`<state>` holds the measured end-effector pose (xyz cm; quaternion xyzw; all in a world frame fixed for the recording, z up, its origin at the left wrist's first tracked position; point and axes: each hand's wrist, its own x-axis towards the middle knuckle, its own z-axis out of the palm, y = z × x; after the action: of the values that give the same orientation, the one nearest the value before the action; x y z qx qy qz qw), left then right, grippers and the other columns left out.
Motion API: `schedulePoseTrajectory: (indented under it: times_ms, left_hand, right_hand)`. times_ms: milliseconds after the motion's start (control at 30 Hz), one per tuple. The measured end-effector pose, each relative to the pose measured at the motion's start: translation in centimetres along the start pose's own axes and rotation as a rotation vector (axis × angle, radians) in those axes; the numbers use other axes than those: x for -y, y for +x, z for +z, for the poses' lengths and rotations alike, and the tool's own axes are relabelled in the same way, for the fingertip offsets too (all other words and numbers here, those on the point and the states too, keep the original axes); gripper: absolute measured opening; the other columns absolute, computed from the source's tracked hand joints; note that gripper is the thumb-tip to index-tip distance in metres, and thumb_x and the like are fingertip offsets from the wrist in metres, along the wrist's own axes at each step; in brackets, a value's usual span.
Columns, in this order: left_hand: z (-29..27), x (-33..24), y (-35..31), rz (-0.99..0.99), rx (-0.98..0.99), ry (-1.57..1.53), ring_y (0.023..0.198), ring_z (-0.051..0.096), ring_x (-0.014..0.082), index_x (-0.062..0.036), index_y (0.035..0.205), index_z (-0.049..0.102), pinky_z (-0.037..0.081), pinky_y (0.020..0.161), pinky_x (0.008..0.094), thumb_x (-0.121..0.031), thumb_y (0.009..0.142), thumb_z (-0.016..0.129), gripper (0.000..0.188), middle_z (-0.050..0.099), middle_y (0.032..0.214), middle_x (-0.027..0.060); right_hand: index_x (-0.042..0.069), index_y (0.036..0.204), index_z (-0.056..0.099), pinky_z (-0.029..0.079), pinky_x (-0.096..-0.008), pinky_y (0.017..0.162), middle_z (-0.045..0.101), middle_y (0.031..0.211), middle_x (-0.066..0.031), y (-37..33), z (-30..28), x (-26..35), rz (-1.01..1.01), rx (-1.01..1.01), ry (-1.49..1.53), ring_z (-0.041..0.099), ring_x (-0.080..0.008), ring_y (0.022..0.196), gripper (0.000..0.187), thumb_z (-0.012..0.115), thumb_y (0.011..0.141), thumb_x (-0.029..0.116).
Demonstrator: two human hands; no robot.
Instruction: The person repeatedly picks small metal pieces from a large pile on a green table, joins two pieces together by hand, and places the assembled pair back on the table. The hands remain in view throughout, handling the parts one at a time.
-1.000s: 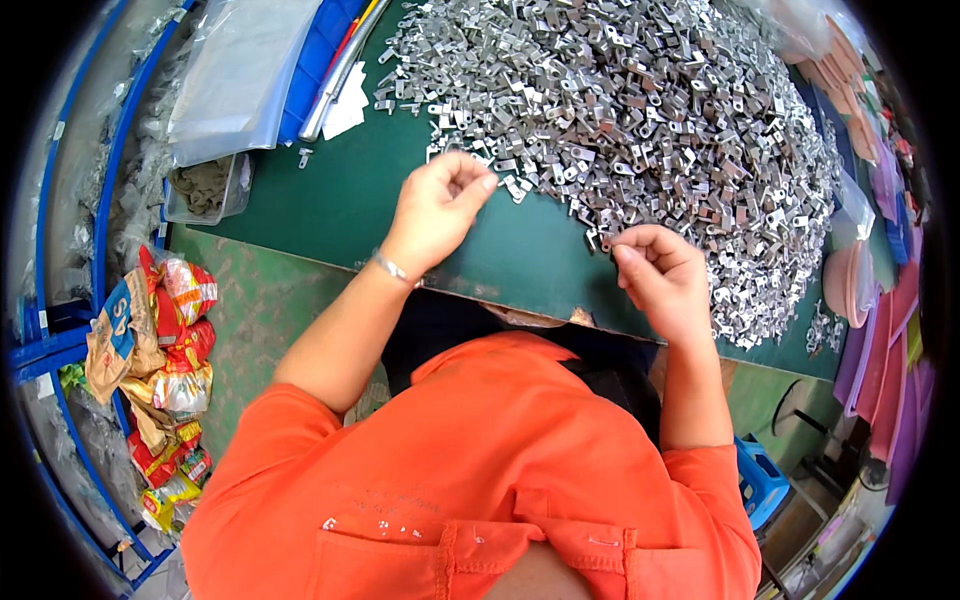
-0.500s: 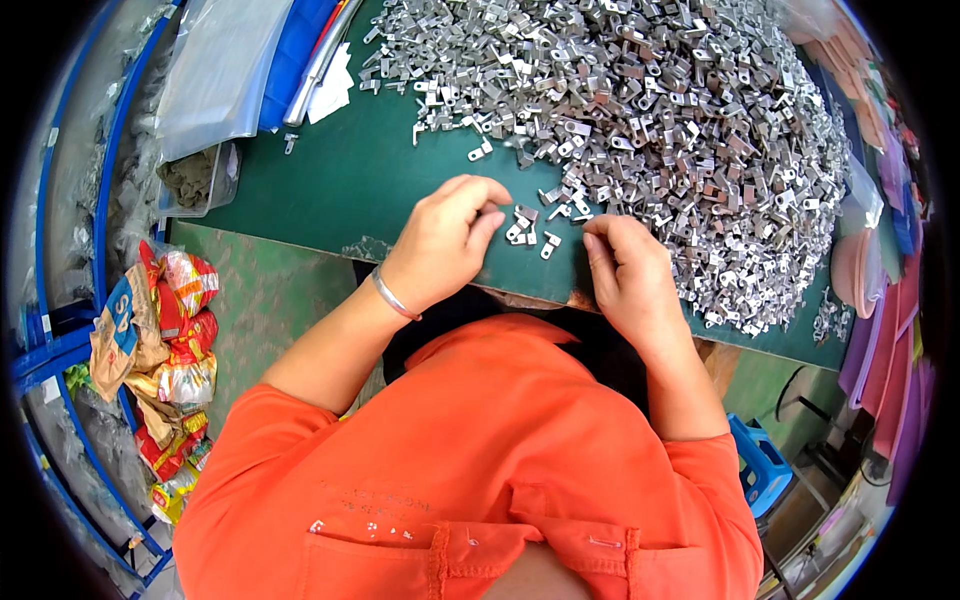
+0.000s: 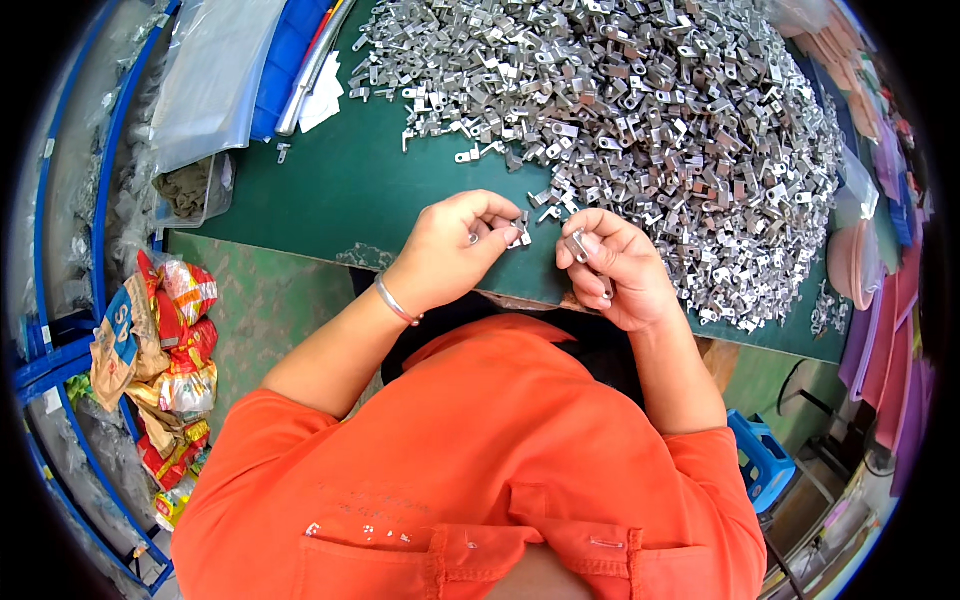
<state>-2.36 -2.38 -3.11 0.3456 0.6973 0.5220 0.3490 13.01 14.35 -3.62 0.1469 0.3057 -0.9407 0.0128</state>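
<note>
A small bent metal bracket with a hole point(image 3: 576, 246) is pinched between the thumb and fingers of my right hand point(image 3: 632, 272), which is turned partly palm up. Another bit of metal shows lower down by its curled fingers. My left hand point(image 3: 448, 243), with a bangle on the wrist, has its thumb and fingertips closed on a small metal bracket point(image 3: 521, 234) just above the table's near edge. Something shiny also peeks out under its curled fingers. A big heap of similar brackets point(image 3: 690, 150) lies beyond and to the right, with a few loose ones near the fingertips.
The green table point(image 3: 300, 195) carries a plastic sheet point(image 3: 210, 80), a blue tray point(image 3: 283, 60) and a clear box with a grey cloth point(image 3: 190, 190) at left. Blue racking point(image 3: 105, 150) and bags point(image 3: 180, 340) stand left; a blue stool point(image 3: 762, 460) is at lower right.
My right hand has picked up a bracket and turned its fingers upward. My left hand has moved right and down onto the small loose group, now closed on a bracket.
</note>
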Motion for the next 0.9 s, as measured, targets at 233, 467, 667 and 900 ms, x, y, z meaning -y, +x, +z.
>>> schedulePoseTrajectory:
  times_ms: [233,467,667,900]
  left_hand:
    - [0.2,-0.4,-0.5,-0.466,0.218,-0.949,0.064,0.044,0.0035,0.0024,0.111,0.059,0.036,0.050,0.0162,-0.006,0.094,0.057,0.019,0.061,0.093,0.0053]
    - [-0.5,0.7,-0.6,-0.530,0.338,-1.384,0.064,0.044,0.0054,0.0029,0.109,0.056,0.037,0.049,0.0168,-0.010,0.097,0.049,0.019,0.054,0.092,0.0041]
    - [-1.5,0.9,-0.4,-0.364,0.453,-1.591,0.066,0.045,0.0122,-0.0002,0.091,0.051,0.038,0.046,0.0191,-0.030,0.097,0.042,0.032,0.043,0.087,0.0070]
    - [-0.1,0.2,1.0,0.180,-0.154,0.187,0.064,0.056,0.0154,-0.0017,0.087,0.067,0.046,0.056,0.0283,-0.003,0.081,0.072,0.008,0.055,0.071,0.0018]
  right_hand:
    - [-0.001,0.108,0.056,0.034,-0.0192,0.039,0.063,0.089,-0.0137,0.2,0.1,0.0,-0.021,0.072,0.130,0.049,-0.0072,0.055,0.018,0.053,0.095,0.011]
    - [0.001,0.085,0.061,0.048,-0.0291,0.051,0.064,0.073,-0.0095,1.1,2.2,-1.4,-0.265,-0.320,-1.092,0.060,-0.0194,0.058,0.014,0.068,0.086,0.014]
    - [0.002,0.088,0.060,0.051,-0.0407,0.056,0.062,0.075,-0.0160,2.3,2.8,-2.5,-0.493,-0.295,-1.573,0.062,-0.0337,0.065,0.014,0.066,0.085,0.015]
    - [0.002,0.094,0.055,0.029,-0.0198,0.036,0.061,0.077,-0.0113,0.1,0.7,1.0,-0.162,-0.072,0.051,0.049,-0.0098,0.049,0.009,0.055,0.089,0.010]
